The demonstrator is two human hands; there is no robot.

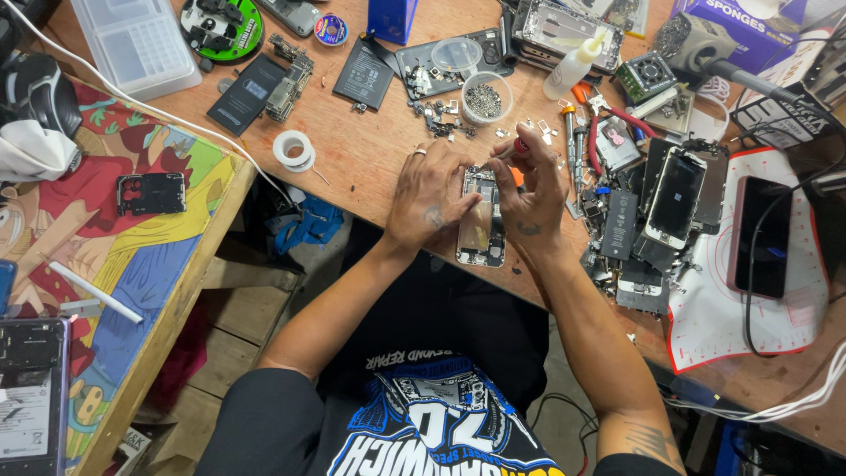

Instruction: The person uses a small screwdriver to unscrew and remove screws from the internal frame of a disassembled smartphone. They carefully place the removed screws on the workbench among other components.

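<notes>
An opened phone body (481, 231) lies on the wooden bench (370, 159) at its near edge, inner parts facing up. My left hand (429, 196), a ring on one finger, rests on the phone's left side and steadies it. My right hand (534, 187) grips a small red-handled screwdriver (513, 151) whose tip points down at the top of the phone. Both hands touch over the phone's upper end.
Several stripped phones and screens (671, 198) pile up at the right beside a dark phone (760, 236) on a white mat. A cup of screws (484, 98), a tape roll (293, 148), a squeeze bottle (573, 66) and batteries (248, 92) lie behind. A side table with colourful mat (132, 256) stands left.
</notes>
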